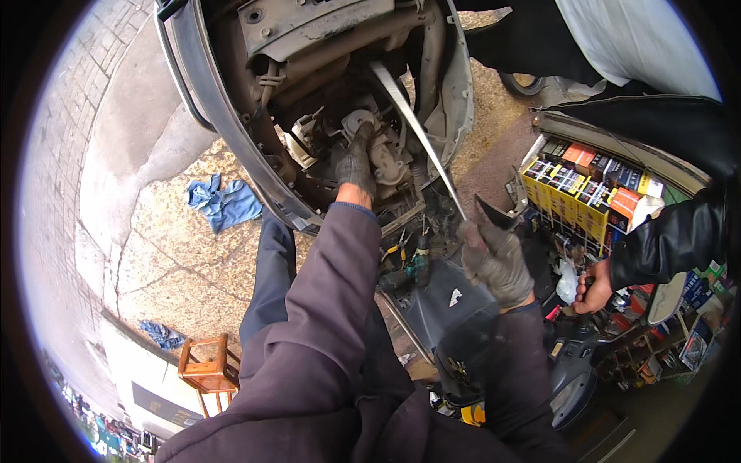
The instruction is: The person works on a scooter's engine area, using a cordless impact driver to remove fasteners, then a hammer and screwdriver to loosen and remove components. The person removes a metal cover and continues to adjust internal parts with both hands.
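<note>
Brown metal vehicle frame (305, 32) at top. Inside it, grey metal part (390, 163); gloved left hand (357, 160) touches it, whether grip pinches cannot tell. Silver bar (421, 133) slants from frame to gloved right hand (495, 262), grip closed around lower end.

Stool (210, 376) near left; cloth (224, 204) on ground (166, 251) beyond it. Engine parts (387, 160) inside vehicle body (328, 35), far centre; boxes (571, 193) at right.

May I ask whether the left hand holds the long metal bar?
No, the bar ends at the right hand; the left hand touches machinery.
</note>
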### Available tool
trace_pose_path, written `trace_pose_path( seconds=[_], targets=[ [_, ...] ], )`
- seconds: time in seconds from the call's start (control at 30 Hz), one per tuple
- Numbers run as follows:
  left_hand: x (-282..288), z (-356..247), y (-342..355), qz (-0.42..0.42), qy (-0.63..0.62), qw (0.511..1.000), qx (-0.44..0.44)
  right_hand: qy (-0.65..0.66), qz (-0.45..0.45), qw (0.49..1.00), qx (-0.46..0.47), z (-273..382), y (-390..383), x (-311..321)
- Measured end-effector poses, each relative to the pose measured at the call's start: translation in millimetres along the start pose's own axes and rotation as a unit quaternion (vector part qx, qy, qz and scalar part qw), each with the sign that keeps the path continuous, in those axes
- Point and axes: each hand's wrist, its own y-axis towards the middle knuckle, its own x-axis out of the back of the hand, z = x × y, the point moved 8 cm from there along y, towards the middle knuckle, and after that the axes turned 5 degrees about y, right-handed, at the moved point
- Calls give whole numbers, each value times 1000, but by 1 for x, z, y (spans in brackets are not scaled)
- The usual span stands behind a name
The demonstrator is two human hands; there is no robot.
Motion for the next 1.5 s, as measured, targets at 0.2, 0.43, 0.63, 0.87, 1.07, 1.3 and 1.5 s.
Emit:
trace_pose_path(
  seconds=[0.2, 0.43, 0.63, 0.87, 1.07, 1.3, 1.5],
  targets=[
    [4, 9, 20, -37, 26, 999, -29, 192, -27, 981, -2, -114, -5, 5],
    [-3, 24, 16, -29, 6, 999, 16, 215, -17, 974, -63, -173, -11, -14],
    [-24, 1, -34, -1, -13, 999, 32, 215, -45, 969, -112, -214, -21, -26],
    [-13, 43, 4, 6, -20, 995, 97, 216, -55, 965, -137, -253, -58, -46],
    [0, 40, 49, 18, 389, 901, -193, 235, -115, 943, -207, -290, -97, -66],
    [-13, 62, 6, 36, -32, 988, 145, 184, -92, 942, -264, -312, -94, -98],
    [-6, 43, 17, 44, 84, 995, 8, 147, -77, 956, -242, -335, -92, -93]
  ],
)
